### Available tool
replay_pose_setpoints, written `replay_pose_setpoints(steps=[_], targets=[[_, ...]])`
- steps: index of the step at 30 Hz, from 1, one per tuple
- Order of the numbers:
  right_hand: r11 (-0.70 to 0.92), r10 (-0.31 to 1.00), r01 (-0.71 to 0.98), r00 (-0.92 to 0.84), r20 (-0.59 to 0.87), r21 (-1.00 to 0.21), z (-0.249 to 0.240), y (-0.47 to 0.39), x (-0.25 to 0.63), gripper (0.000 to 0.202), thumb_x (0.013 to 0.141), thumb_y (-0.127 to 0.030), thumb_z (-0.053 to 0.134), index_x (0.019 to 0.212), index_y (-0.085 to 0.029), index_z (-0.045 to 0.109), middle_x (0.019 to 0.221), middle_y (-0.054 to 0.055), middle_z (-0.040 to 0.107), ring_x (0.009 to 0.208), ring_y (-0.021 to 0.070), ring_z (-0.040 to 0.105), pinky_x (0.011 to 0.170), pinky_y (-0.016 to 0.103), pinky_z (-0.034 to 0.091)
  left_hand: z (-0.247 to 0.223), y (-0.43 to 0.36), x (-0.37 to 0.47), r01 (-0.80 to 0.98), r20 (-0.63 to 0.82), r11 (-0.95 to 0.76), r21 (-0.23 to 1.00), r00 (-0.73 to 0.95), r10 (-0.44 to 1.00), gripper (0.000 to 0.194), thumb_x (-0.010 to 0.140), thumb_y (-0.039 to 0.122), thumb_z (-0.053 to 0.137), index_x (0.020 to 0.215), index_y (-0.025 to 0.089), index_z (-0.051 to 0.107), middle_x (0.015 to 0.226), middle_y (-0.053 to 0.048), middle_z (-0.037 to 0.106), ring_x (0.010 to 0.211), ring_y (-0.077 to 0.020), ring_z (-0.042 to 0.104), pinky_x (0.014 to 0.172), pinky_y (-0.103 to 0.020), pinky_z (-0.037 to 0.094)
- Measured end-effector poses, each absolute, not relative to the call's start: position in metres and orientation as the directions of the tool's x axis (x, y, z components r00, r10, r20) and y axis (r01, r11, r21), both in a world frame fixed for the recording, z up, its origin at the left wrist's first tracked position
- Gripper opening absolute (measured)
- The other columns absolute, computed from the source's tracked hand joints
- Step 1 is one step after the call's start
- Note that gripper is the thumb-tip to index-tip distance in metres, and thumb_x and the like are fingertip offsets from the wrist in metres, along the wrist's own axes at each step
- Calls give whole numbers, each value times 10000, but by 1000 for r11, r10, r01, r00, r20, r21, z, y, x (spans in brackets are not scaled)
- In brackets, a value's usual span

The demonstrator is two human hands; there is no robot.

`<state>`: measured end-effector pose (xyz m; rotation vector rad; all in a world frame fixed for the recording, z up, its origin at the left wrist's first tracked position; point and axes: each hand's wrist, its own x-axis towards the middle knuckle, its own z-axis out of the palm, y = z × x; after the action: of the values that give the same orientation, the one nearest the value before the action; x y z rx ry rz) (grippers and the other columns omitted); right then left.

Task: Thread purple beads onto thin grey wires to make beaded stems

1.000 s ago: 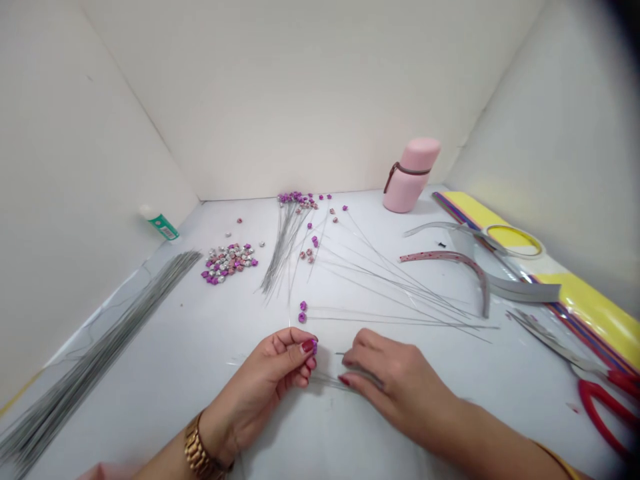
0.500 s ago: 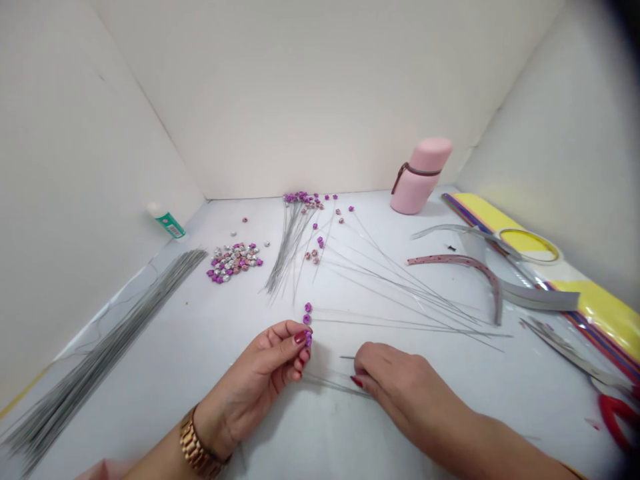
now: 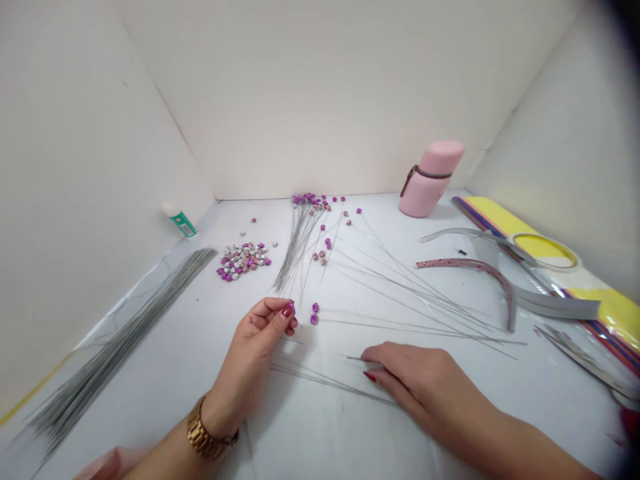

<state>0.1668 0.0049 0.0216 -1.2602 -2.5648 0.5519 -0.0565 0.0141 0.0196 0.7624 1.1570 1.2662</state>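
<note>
My left hand (image 3: pixel 257 340), with a gold watch (image 3: pixel 207 433) at its wrist, pinches a small purple star (image 3: pixel 292 307) between thumb and fingertips. Most of that star is hidden by the fingers. My right hand (image 3: pixel 425 377) is closed on a thin, needle-like metal tool (image 3: pixel 353 359), its tip pointing left. Below the hands, a few thin wires (image 3: pixel 330 381) lie along the table. Just right of my left fingertips are two purple stars (image 3: pixel 315 313) at the ends of wires that run off to the right.
Loose purple, silver and pink stars (image 3: pixel 243 260) form a pile at left. Beside it lies a long wire bundle (image 3: pixel 130 343). Star-tipped wires (image 3: pixel 295 243) lie at the back, near a pink bottle (image 3: pixel 427 180). Paper strips (image 3: pixel 465 263), a tape roll (image 3: pixel 545 251) and yellow sheets (image 3: pixel 615 307) are at right.
My left hand has moved left and away from me with the purple star, apart from the two stars on the table. My right hand has shifted slightly right, still holding the thin tool.
</note>
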Motion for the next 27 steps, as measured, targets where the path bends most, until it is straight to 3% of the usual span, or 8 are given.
replay_pose_setpoints(steps=[6, 13, 20, 27], targets=[[619, 771, 714, -632, 79, -329, 18, 4, 162, 246, 856, -177, 347, 761, -200, 572, 628, 10, 572, 580, 136, 558, 536, 225, 399, 20, -1, -39, -540, -370, 359, 761, 94, 924, 76, 764, 174, 563, 836, 154, 574, 669, 12, 552, 630, -71, 498, 694, -211, 403], [706, 685, 631, -723, 85, -322, 3, -9, 153, 216, 848, -156, 377, 714, -209, 538, 609, -17, 545, 516, 111, 505, 486, 213, 341, 18, -17, -22, -590, -448, 577, 565, 368, 815, 30, 777, 130, 542, 790, 121, 568, 641, -5, 546, 598, -64, 487, 644, -193, 387], [676, 734, 656, -641, 225, -338, 18, -2, 165, 287, 865, -153, 319, 742, -188, 576, 560, -9, 502, 483, 105, 476, 459, 220, 315, 19, -12, -29, -625, -442, 540, 564, 325, 836, 82, 806, 148, 510, 840, 124, 581, 656, 8, 533, 620, -61, 484, 788, -277, 375], [728, 682, 599, -583, 441, -335, 24, -4, 169, 272, 835, -92, 375, 1004, -184, 567, 517, -31, 466, 424, 87, 447, 423, 205, 311, 20, -13, -26, -556, -433, 573, 602, 376, 819, 51, 782, 132, 536, 808, 121, 578, 648, -1, 543, 602, -72, 480, 764, -279, 375]])
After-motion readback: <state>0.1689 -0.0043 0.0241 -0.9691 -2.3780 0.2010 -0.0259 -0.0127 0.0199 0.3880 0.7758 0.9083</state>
